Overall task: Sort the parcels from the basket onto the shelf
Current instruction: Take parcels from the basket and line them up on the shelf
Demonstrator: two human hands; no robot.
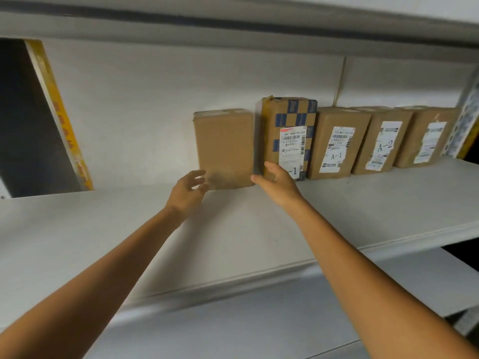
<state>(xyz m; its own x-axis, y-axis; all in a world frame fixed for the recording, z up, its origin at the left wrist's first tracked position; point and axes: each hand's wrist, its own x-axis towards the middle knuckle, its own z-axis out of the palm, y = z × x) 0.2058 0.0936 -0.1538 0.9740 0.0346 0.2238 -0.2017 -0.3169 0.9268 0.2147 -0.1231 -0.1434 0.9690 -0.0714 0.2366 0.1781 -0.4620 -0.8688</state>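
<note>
Several brown cardboard parcels stand upright in a row against the back wall of the white shelf [103, 229]. The leftmost one, a plain parcel [225, 146] with no label showing, stands a small gap away from a blue-checked parcel [287, 136]. To the right stand a parcel marked A-1 [337, 143], one marked A-2 [381, 141] and a further labelled parcel [427, 137]. My left hand [188, 193] hovers open at the plain parcel's lower left corner. My right hand [276, 183] is open at its lower right corner, in front of the checked parcel. The basket is out of view.
A yellow-edged board [59, 117] leans at the shelf's left end beside a dark opening. A patterned upright [466, 117] closes the right end. Another shelf board [233, 24] runs overhead, and a lower white shelf [259, 325] lies beneath.
</note>
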